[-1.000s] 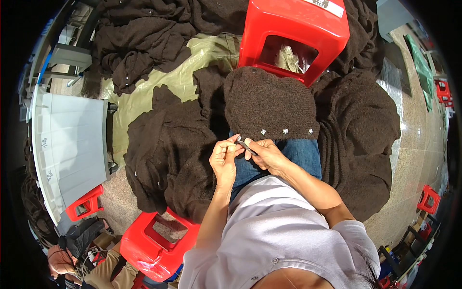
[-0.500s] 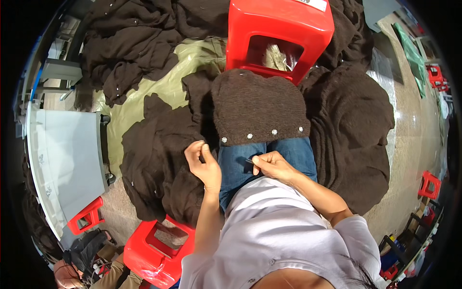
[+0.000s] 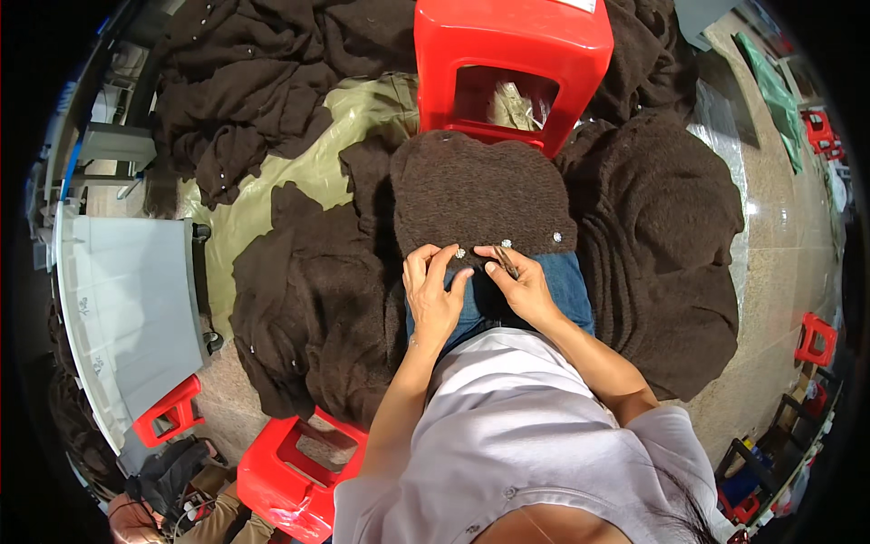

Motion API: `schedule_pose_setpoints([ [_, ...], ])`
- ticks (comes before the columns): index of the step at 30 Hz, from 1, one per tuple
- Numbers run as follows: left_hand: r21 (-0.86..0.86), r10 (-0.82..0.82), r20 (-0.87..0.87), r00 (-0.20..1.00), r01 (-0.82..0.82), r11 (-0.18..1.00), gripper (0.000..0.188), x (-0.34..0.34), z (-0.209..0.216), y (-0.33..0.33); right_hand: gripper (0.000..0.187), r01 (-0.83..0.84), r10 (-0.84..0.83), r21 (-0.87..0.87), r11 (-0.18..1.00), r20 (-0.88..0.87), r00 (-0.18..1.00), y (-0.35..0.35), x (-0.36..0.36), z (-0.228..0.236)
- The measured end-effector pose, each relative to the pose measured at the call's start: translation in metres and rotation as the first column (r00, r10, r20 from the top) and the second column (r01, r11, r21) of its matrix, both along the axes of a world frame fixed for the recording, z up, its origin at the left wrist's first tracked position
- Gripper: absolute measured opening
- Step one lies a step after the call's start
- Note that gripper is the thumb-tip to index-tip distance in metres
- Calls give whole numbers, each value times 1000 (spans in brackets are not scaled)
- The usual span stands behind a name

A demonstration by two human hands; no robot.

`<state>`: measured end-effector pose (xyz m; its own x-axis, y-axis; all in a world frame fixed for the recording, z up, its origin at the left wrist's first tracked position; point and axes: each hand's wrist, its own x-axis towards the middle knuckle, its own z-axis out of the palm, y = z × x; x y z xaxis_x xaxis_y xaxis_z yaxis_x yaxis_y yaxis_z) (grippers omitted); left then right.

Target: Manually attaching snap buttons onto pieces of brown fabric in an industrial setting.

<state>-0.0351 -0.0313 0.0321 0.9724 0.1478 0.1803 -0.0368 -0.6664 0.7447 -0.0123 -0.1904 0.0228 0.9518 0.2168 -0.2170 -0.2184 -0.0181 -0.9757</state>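
A brown knit garment (image 3: pixel 480 195) lies across my lap, with round sparkly buttons along its near hem. My left hand (image 3: pixel 435 295) curls at that hem, the edge between its fingers and thumb beside one button (image 3: pixel 460 254). Just to the right, my right hand (image 3: pixel 526 290) grips a small, slim dark tool (image 3: pixel 507 263); its exact kind is hard to make out. The right index fingertip touches the hem near another button (image 3: pixel 507 244). Blue jeans (image 3: pixel 566 281) show below the knit.
A red plastic stool (image 3: pixel 517 45) stands in front of my knees. Heaps of brown knitwear lie left (image 3: pixel 317 299) and right (image 3: pixel 662 263), with more farther off on yellowish sheeting (image 3: pixel 258 199). A white wheeled bin (image 3: pixel 140 299) is at left; another red stool (image 3: pixel 290 480) stands lower left.
My left hand has moved right and forward onto the hem. My right hand has risen from over the jeans to the hem, bringing the dark tool along.
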Motion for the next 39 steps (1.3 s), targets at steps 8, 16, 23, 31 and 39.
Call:
schedule_pose_setpoints([
  [8, -121, 39, 104, 994, -27, 992, 14, -5, -13, 8, 20, 8, -9, -14, 1000, -50, 999, -6, -10, -10],
  [16, -185, 46, 133, 990, -21, 983, 16, -16, -14, 9, 19, -27, 25, -22, 999, -106, 994, -11, -20, -8],
  [23, -48, 172, 191, 966, -166, 985, 33, -6, -14, -14, 18, -30, 29, -9, 1000, -67, 997, -10, -25, -19],
  [31, 193, 325, 156, 933, -352, 916, 25, 9, -20, -24, 18, -34, 33, -23, 999, -41, 999, -10, -23, -16],
  [39, -62, 238, 238, 942, -230, 971, 17, -6, -31, -10, 17, -28, 27, -25, 999, -26, 999, -11, -22, -17],
])
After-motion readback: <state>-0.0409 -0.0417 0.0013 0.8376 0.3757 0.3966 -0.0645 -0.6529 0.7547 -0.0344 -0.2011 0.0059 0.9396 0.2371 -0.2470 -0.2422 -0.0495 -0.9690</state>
